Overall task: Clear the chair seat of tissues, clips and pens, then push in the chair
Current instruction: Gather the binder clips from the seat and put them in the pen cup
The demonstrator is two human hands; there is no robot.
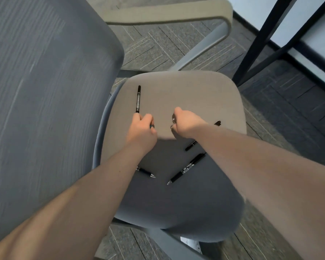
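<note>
Your left hand (pixel 142 131) fingers pinch a pen (pixel 138 99) end; your right hand (pixel 184 122) fingers curl around clips (pixel 174 120); three pens lie behind them on the seat (pixel 195 94).

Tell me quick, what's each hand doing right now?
Left hand: closed on the end of a black marker.
Right hand: closed around small metallic items; can't tell what.
</note>
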